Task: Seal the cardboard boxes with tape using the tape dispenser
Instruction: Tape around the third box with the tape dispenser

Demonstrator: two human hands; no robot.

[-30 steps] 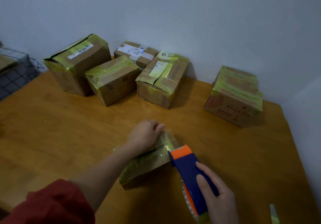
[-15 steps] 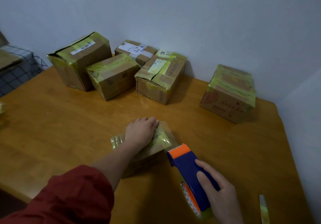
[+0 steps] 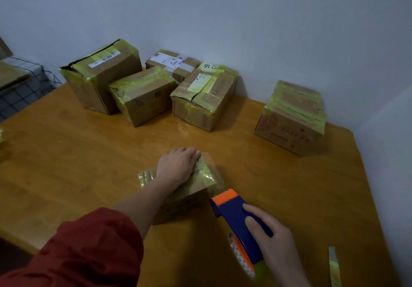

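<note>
A small cardboard box wrapped in yellowish tape lies on the wooden table in front of me. My left hand rests on its top, palm down, fingers reaching over the far edge. My right hand grips a blue tape dispenser with an orange head. The orange head sits against the box's near right corner. The tape roll shows below the dispenser body.
Several taped cardboard boxes stand along the back wall: a large one, a medium one, a labelled one and a printed one at right. A strip of tape lies at the near right. A wire basket stands left.
The view has shifted slightly. My left hand stays on the small box. The dispenser's head has stayed at the box's right corner, with little visible motion.
</note>
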